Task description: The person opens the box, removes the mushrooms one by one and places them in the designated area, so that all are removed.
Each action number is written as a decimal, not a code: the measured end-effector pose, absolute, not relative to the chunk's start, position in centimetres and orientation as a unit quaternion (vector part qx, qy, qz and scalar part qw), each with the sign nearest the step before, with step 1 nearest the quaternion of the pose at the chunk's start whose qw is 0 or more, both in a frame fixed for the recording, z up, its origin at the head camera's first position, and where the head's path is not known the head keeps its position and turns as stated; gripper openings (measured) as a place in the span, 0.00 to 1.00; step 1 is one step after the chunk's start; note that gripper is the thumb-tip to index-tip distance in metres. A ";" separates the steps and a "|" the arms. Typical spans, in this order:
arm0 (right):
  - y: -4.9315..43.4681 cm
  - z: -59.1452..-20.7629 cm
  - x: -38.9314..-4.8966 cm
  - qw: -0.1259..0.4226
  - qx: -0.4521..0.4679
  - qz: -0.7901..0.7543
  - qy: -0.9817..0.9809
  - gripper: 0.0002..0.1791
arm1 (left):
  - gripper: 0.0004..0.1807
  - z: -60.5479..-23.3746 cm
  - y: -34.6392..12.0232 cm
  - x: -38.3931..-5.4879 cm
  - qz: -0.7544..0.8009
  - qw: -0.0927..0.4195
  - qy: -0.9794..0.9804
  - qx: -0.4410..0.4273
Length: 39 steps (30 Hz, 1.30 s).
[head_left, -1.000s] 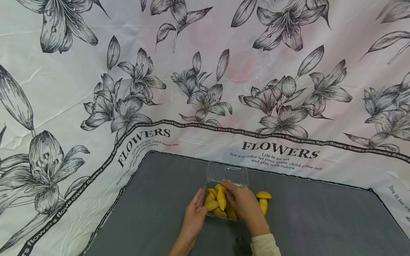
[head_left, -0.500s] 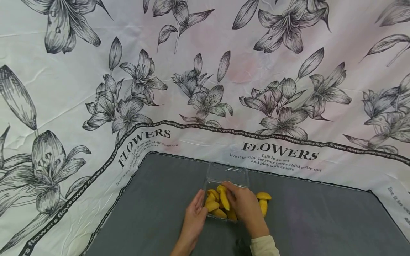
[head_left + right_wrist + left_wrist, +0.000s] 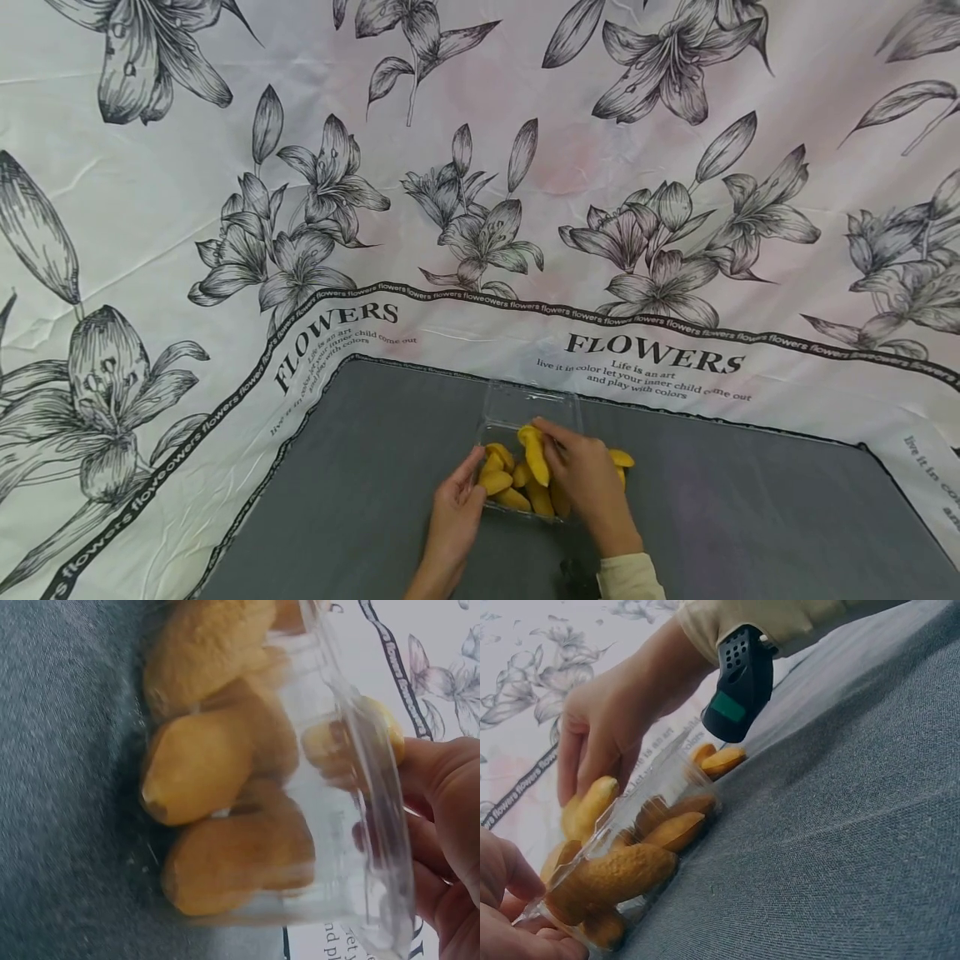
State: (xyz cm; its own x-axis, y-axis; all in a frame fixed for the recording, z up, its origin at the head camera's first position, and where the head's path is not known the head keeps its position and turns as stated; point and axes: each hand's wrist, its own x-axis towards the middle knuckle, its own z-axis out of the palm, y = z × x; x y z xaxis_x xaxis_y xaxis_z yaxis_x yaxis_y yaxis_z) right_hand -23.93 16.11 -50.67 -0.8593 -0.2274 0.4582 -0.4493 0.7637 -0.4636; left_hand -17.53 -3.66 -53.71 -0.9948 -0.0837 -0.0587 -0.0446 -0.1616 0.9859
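A clear plastic clamshell box [image 3: 491, 434] sits on the grey cloth, its see-through lid [image 3: 525, 406] folded back. Inside lie several yellow mushrooms [image 3: 512, 498]. My left hand [image 3: 453, 517] pinches the box's left edge between thumb and fingers, as the left wrist view also shows. Another yellow mushroom [image 3: 535, 458] is held by the cap end in my right hand [image 3: 591, 485], over the box with its stem pointing down. In the right wrist view, fingers [image 3: 424, 769] grip it behind the clear box wall [image 3: 382, 825], beyond the mushrooms inside.
A loose yellow mushroom [image 3: 621, 458] lies right of the box, partly hidden by my right hand. Grey cloth [image 3: 750, 517] covers the table. A white flower-printed sheet [image 3: 480, 333] rises behind it. A dark strap device [image 3: 739, 690] is worn on the right wrist.
My right hand has moved slightly right with its mushroom, uncovering more mushrooms in the box and hiding more of the loose one. My left hand stays at the box edge.
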 end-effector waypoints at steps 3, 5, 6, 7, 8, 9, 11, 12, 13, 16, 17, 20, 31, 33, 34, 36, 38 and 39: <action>16.5 -50.4 -23.8 0.198 0.184 0.300 -0.915 0.20 | 0.29 -53.8 -3.6 -17.6 -0.760 0.014 -0.648 0.056; 16.9 -50.3 -23.7 0.201 0.182 0.308 -0.912 0.20 | 0.29 -53.8 -3.6 -17.6 -0.761 0.014 -0.646 0.058; 17.1 -50.3 -23.7 0.202 0.178 0.313 -0.911 0.20 | 0.29 -53.8 -3.6 -17.6 -0.761 0.014 -0.646 0.058; 17.2 -50.2 -23.7 0.206 0.174 0.319 -0.909 0.20 | 0.29 -53.8 -3.6 -17.6 -0.761 0.014 -0.646 0.059; 17.4 -50.3 -23.7 0.210 0.171 0.324 -0.906 0.20 | 0.30 -53.9 -3.6 -17.6 -0.762 0.014 -0.645 0.058; 17.7 -50.3 -23.8 0.215 0.167 0.331 -0.904 0.20 | 0.30 -53.9 -3.7 -17.6 -0.762 0.014 -0.644 0.057; 18.2 -50.5 -23.8 0.227 0.159 0.342 -0.898 0.20 | 0.30 -53.9 -3.6 -17.5 -0.764 0.012 -0.643 0.056; 18.5 -50.6 -23.8 0.235 0.158 0.346 -0.894 0.20 | 0.30 -53.9 -3.6 -17.5 -0.766 0.013 -0.641 0.055; 18.8 -50.6 -23.8 0.242 0.157 0.348 -0.892 0.20 | 0.30 -54.0 -3.6 -17.5 -0.768 0.014 -0.639 0.054; 19.8 -50.8 -23.7 0.263 0.156 0.349 -0.886 0.20 | 0.31 -54.0 -3.5 -17.5 -0.772 0.017 -0.634 0.052; 20.2 -50.8 -23.7 0.272 0.155 0.345 -0.885 0.20 | 0.31 -54.0 -3.5 -17.5 -0.772 0.018 -0.633 0.052; 21.0 -50.9 -23.6 0.292 0.143 0.332 -0.886 0.20 | 0.31 -53.9 -3.4 -17.5 -0.773 0.018 -0.631 0.053; 24.1 -50.8 -22.8 0.325 0.097 0.321 -0.884 0.19 | 0.31 -54.0 -3.5 -17.4 -0.773 0.016 -0.631 0.056; 24.7 -50.9 -22.7 0.331 0.088 0.320 -0.883 0.18 | 0.31 -54.1 -3.6 -17.5 -0.774 0.014 -0.631 0.056; 25.0 -51.0 -22.7 0.332 0.086 0.321 -0.883 0.18 | 0.31 -54.1 -3.6 -17.5 -0.774 0.013 -0.631 0.056; 25.6 -51.0 -22.6 0.336 0.082 0.316 -0.883 0.18 | 0.31 -54.2 -3.6 -17.5 -0.774 0.012 -0.631 0.055; 26.2 -51.1 -22.5 0.336 0.077 0.316 -0.884 0.17 | 0.31 -54.2 -3.6 -17.6 -0.773 0.013 -0.633 0.052; 26.4 -51.1 -22.5 0.334 0.074 0.315 -0.886 0.17 | 0.31 -54.3 -3.6 -17.6 -0.772 0.013 -0.634 0.051</action>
State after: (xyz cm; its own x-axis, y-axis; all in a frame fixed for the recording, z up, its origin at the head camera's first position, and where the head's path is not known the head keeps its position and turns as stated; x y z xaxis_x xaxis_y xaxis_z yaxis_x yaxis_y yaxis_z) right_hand -22.47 26.44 -51.08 -0.7666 0.0794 0.6372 -0.3405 0.7911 -0.5082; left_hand -17.61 -3.62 -54.26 -0.9944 -0.0858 -0.0624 -0.0446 -0.1959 0.9796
